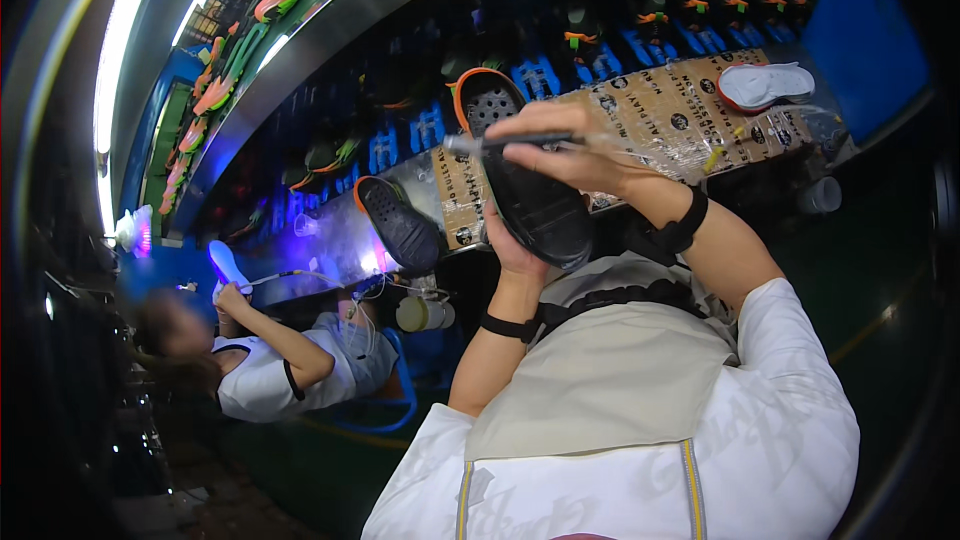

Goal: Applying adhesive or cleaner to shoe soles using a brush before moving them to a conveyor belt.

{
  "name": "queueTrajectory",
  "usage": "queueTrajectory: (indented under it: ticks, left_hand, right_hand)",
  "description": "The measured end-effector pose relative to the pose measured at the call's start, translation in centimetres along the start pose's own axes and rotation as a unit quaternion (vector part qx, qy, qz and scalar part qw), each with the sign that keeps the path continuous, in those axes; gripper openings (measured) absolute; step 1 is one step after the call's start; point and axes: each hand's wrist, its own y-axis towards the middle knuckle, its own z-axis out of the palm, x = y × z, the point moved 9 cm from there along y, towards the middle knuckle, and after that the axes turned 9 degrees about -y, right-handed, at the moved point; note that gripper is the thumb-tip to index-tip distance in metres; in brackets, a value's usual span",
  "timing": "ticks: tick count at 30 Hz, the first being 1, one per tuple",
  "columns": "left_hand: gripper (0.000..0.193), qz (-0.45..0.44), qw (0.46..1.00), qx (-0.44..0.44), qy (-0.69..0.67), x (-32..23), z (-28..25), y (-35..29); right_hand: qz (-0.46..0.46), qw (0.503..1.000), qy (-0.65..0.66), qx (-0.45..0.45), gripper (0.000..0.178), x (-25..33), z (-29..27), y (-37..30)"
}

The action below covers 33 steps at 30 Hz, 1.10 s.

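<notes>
A black clog-like shoe (pixel 535 205) with a perforated part and an orange rim stands tilted in front of me, above the bench edge. My left hand (pixel 515 248) grips it from below near its lower end. Across it, my right hand (pixel 575 145) holds a slim dark-handled tool (pixel 490 144) with a grey tip pointing left; its exact kind is too blurred to make out. Left of these, a second black shoe (pixel 398 224) with an orange edge rests on the bench. A white shoe piece with a red-orange edge (pixel 765 86) lies at the far right.
Printed brown cardboard (pixel 650 105) under clear film covers part of the bench. Behind it, a rack holds several dark shoes with orange and green parts. A co-worker (pixel 290 360) sits at left, holding a glowing white sole (pixel 228 265). A round container (pixel 425 314) hangs by the bench edge.
</notes>
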Motion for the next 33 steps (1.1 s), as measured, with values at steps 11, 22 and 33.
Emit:
queueTrajectory:
  ticks: [11, 22, 33]
  left_hand:
    - [0.068, 0.029, 0.996, -0.065, 0.051, -0.7, 0.1, 0.6]
    - [0.071, 0.029, 0.998, 0.049, 0.015, -3.1, 0.5, 0.8]
    - [0.084, 0.077, 0.986, 0.077, 0.13, -5.3, 5.9, 2.2]
  right_hand:
    - [-0.022, 0.994, 0.054, 0.093, 0.024, 0.9, 1.3, 0.1]
    - [-0.002, 0.991, -0.133, 0.015, 0.025, 1.9, 0.0, -0.4]
    - [-0.19, 0.96, -0.077, 0.19, 0.029, 5.9, 2.0, -2.1]
